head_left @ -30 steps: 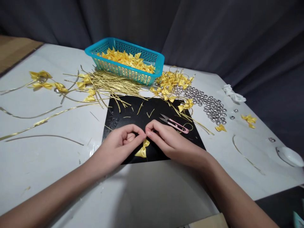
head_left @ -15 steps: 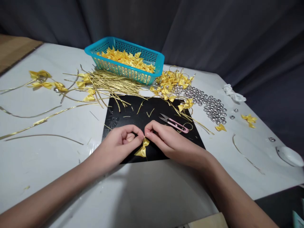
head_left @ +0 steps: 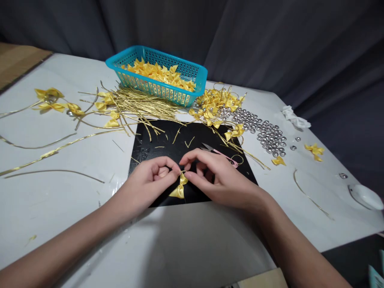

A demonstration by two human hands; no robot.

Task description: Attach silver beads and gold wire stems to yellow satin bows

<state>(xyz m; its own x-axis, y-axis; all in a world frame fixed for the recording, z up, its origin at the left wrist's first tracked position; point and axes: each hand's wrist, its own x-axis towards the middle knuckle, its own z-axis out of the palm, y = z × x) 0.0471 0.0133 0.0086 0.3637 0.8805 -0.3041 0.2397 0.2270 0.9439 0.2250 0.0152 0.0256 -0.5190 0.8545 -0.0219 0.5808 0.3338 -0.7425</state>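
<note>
Over the black mat [head_left: 162, 138], my left hand [head_left: 150, 180] is closed, thumb and forefinger pinching a thin gold cord at the top of a yellow satin ribbon bow [head_left: 180, 188]. The bow hangs just below the fingertips. A short curve of the cord shows between the two hands. My right hand [head_left: 216, 176] is beside it, thumb and forefinger apart, with the thumb tip close to the cord; whether it touches the cord I cannot tell. Pink thread snips [head_left: 220, 154] lie partly hidden behind my right hand.
A blue basket [head_left: 156, 90] of yellow bows stands at the back. Gold cords [head_left: 144, 102] lie in front of it. Tied bows [head_left: 219, 104] and silver beads [head_left: 271, 138] are piled to the right. A white computer mouse-like object [head_left: 366, 197] sits at the right edge.
My right hand has parted its thumb and forefinger, which were pinched together at the cord. The forefinger has risen. My left hand keeps its pinch in nearly the same place.
</note>
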